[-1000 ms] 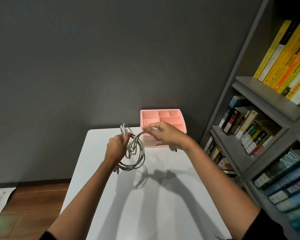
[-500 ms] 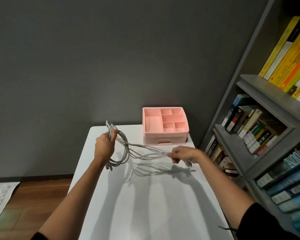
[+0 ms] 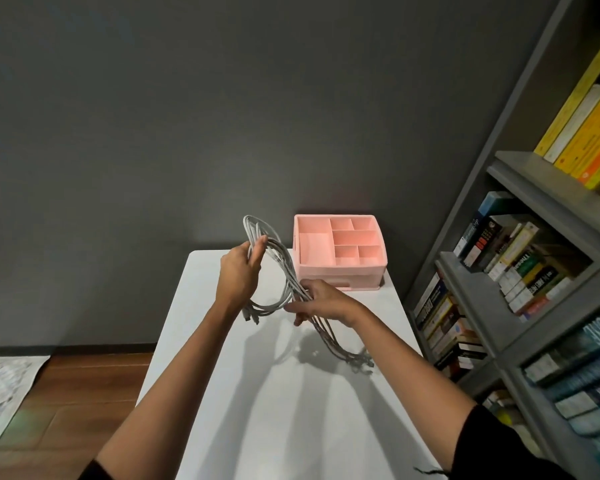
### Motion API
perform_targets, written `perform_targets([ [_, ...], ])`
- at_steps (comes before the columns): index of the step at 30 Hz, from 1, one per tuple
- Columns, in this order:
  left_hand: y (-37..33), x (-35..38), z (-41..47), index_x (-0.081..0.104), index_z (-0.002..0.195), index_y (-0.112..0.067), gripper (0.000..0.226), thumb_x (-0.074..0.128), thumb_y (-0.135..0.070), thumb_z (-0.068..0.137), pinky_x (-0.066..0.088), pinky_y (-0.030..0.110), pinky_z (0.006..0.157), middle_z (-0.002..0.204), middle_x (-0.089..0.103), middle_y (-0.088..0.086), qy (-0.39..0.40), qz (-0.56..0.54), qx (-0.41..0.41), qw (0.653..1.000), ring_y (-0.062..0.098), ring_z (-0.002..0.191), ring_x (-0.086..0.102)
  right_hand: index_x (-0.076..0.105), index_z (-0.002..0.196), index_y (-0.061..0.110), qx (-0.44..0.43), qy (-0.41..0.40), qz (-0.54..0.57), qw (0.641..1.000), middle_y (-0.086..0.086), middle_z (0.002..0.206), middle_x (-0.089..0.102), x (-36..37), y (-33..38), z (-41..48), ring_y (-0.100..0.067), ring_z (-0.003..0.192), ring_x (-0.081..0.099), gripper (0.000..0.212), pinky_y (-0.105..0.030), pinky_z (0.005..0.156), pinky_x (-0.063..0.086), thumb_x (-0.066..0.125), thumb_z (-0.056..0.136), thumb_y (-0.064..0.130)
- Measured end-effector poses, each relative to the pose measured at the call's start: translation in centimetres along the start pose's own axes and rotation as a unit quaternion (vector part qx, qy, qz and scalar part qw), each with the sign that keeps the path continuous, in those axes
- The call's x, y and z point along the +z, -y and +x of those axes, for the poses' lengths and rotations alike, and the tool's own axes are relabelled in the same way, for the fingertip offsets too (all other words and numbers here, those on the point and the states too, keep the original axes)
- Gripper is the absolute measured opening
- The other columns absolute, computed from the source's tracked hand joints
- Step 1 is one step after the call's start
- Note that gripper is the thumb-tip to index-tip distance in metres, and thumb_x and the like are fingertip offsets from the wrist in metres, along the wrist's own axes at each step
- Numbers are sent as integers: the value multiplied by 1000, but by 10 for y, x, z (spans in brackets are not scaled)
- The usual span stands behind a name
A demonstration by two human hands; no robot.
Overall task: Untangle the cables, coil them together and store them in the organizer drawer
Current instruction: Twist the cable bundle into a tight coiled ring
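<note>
Head view: I am looking down at both hands over the white table (image 3: pixel 291 403).
Left hand (image 3: pixel 239 273): raised, fingers clenched round the top of the coil.
Right hand (image 3: pixel 321 302): grasping the bundle low down, just beside the bottom of the coil.
Cables (image 3: pixel 282 263): grey, in an upright loop between my hands. The loose tails drop from my right hand to the table on the right, where their ends lie.
Organizer (image 3: pixel 340 271): pink, at the far edge of the table behind the cables, with open compartments on top.
Drawer (image 3: pixel 352 285): closed, no cable in it.
Change: half a second ago my right hand was out to the right with the strands drawn level. Now it has come back close to my left hand, and the loop stands taller.
</note>
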State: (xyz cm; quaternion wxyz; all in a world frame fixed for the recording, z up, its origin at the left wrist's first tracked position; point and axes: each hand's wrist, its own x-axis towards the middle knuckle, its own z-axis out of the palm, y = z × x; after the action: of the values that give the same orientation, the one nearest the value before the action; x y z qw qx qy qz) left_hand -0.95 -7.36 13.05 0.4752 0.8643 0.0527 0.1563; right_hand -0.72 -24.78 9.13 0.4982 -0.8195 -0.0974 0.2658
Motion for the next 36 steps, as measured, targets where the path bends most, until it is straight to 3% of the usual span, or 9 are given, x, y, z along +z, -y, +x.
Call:
perform_targets([
  [2,3,-3,2,46,66,3,55,43,-41,99,41,38,58,61,57,18,-9,-11,-7,1000,25,54,46,56,100,6,1,-25,-54,998,-5,83,62,-1,14,-2,-15,69,61,26,-26,65,47,69,84,21],
  [6,12,-9,7,52,70,-1,52,44,-43,98,40,36,58,54,50,4,-17,-39,-43,998,22,49,43,60,109,18,-15,-101,-200,975,-1,101,68,-5,25,-10,-19,94,60,33,-29,68,39,62,84,40],
  [12,19,-16,13,54,81,10,57,43,-44,99,41,37,58,57,48,5,-33,-53,-61,996,21,48,42,52,64,20,-40,-26,-174,984,9,64,54,-6,32,-32,-16,67,48,27,-33,64,34,46,85,36],
  [18,25,-17,14,55,82,9,57,44,-45,98,41,33,56,59,49,4,-22,-69,-86,994,19,48,43,47,62,8,-53,43,-93,993,1,52,35,-19,30,-36,-10,47,28,38,-28,51,25,37,95,23],
  [22,18,-19,13,44,67,-9,47,45,-44,98,31,21,38,61,46,4,22,-120,-90,989,17,42,36,57,86,18,15,5,-189,982,1,77,62,-23,12,-24,-14,69,57,31,-36,75,47,45,95,46],
  [26,4,-11,3,37,64,-14,45,46,-44,97,27,21,39,57,41,2,74,-143,-79,984,14,41,30,55,119,18,-186,-233,-180,937,4,118,56,-10,22,-16,-9,108,54,38,-30,96,45,67,87,33],
  [28,-4,-6,-4,40,65,-14,44,47,-43,97,27,21,39,57,41,2,104,-150,-69,981,13,42,30,52,130,16,-284,-281,-185,898,3,127,53,-3,37,-12,-10,117,50,50,-25,102,40,69,84,21],
  [33,-19,-5,-16,49,71,-10,40,45,-38,99,26,22,40,52,39,-5,178,-192,-29,965,9,38,30,53,134,13,-347,-285,-164,878,0,128,59,11,46,-6,-14,116,57,57,-35,99,47,63,79,0],
  [36,-24,-9,-20,47,74,-6,39,46,-37,99,26,21,40,48,37,-9,233,-180,3,956,9,39,28,61,127,11,-348,-299,-109,882,-1,117,64,10,49,-9,-10,103,61,53,-26,90,50,54,77,-5],
])
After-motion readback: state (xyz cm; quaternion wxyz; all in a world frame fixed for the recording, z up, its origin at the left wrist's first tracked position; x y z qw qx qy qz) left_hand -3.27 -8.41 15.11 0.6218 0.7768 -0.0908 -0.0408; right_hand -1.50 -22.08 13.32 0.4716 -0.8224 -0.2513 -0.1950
